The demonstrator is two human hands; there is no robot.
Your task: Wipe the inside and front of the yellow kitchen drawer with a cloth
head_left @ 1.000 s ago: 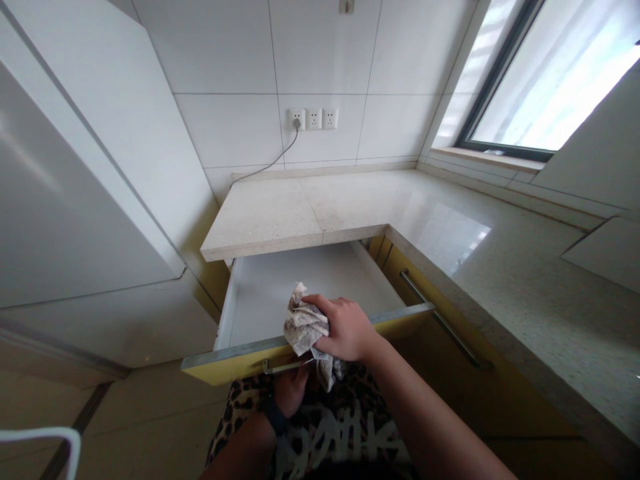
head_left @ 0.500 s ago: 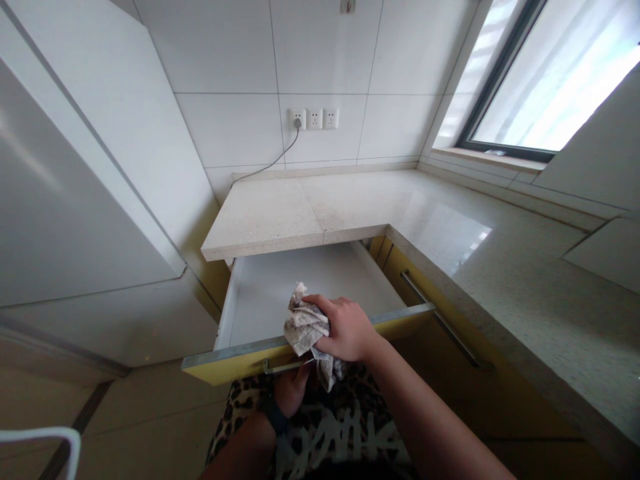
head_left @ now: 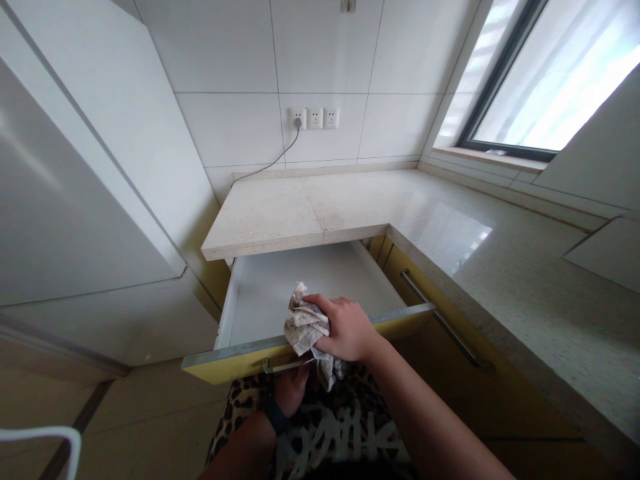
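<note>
**A:** Nothing's really moved since a second ago. The right hand (head_left: 347, 330) is in the same spot at lower centre, fingers closed round the crumpled cloth (head_left: 304, 325), which is pressed on the front edge of the open drawer (head_left: 235, 359).

**B:** And the left hand (head_left: 293, 392)?

**A:** Just below, tucked under the drawer front by the handle (head_left: 280, 366). It's mostly hidden, so I can't tell if it's gripping. The countertop (head_left: 350, 200) is above it, with the wall sockets (head_left: 314, 119) at upper centre.
</note>
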